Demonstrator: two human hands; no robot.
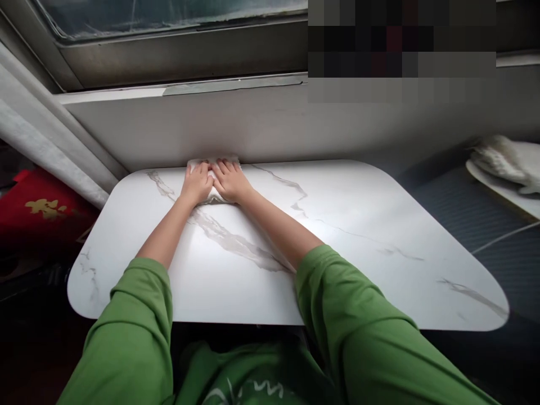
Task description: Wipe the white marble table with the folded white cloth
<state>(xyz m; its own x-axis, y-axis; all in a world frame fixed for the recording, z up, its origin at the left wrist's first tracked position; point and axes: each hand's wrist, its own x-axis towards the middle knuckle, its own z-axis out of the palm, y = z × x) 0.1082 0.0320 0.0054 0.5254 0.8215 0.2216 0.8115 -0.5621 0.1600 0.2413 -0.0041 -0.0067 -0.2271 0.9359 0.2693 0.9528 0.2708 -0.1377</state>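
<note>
A folded white cloth (215, 197) lies on the white marbled tabletop (358, 208), at its far edge by the wall. My left hand (197, 183) rests flat on the left part of the cloth, fingers stretched forward. Beside it, my right hand (230, 179) presses on the right part with its fingers spread. The two hands touch or nearly touch at the thumbs. Both arms reach out straight, green sleeves pushed up towards the elbows. Much of the cloth is hidden beneath the hands.
Behind the table stand a pale wall (261, 121) and a window (169, 17). A white curtain (50, 118) hangs at left, near a red bag (46, 208) with gold print. At right, a whitish bundle (502, 160) sits on a board. A blurred block covers the upper right.
</note>
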